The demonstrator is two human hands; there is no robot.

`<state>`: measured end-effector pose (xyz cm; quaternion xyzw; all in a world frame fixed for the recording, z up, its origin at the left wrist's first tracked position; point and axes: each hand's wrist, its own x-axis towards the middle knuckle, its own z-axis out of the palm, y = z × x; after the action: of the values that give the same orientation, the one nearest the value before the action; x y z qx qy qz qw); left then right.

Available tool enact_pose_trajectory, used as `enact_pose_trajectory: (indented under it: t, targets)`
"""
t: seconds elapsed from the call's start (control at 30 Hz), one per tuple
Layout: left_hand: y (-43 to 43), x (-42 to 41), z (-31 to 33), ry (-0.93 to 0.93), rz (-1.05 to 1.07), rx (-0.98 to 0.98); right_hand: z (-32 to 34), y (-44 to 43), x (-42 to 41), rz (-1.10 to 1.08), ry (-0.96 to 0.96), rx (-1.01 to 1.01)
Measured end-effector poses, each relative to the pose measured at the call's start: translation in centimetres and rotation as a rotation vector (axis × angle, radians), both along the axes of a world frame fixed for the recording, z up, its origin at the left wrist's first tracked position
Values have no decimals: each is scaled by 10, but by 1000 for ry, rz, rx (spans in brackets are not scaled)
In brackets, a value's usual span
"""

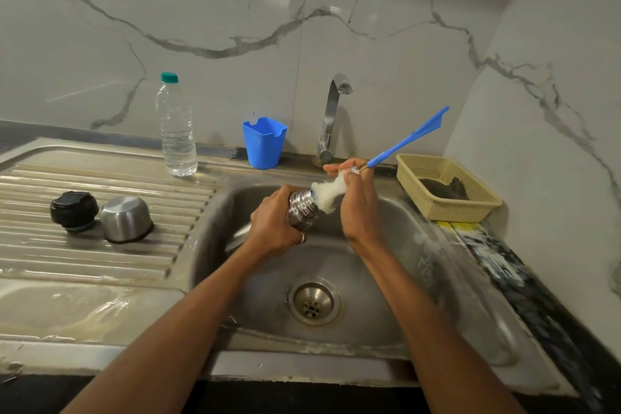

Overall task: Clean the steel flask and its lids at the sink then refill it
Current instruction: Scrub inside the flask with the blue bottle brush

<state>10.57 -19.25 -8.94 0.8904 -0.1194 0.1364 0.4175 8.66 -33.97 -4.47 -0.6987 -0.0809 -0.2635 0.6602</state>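
Nearest the camera, two forearms reach over the front edge of the steel sink [386, 306], whose drain [314, 301] sits at six o'clock from the hands. Above the basin, the left grip [274, 227] is wrapped around the body of the steel flask [302, 208], holding it tilted with the mouth towards two o'clock. The right grip [358, 208] is closed on the bottle brush [327, 191] where the white bristles meet the blue handle. The bristles sit at the flask's mouth and the handle points away to two o'clock.

At nine o'clock from the flask, on the ribbed drainboard [100, 255], the black inner lid [74, 210] and the steel cup lid [126, 218] lie side by side, almost touching (the cup lid on its side).

Further back on the counter, a clear water bottle [177, 131] with a green cap stands at eleven o'clock, a blue plastic cup [264, 143] at twelve and the tap [331, 117] at one. No stream shows from the tap. A cream basket [460, 210] at three o'clock holds something dark.

My judgement is that the task is in its early middle. Both lids are off and the flask's inside is being brushed. Whether the lids are already washed cannot be told. Rinsing, refilling (likely from the water bottle) and closing remain.

No brand, label or writing can be read on anything here.
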Motion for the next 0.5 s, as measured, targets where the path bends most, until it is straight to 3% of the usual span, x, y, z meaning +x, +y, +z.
enact_pose_trajectory:
  t: [0.5]
  targets:
    - [0, -2, 2, 26, -15, 32, -13, 8, 7, 100, 34, 128]
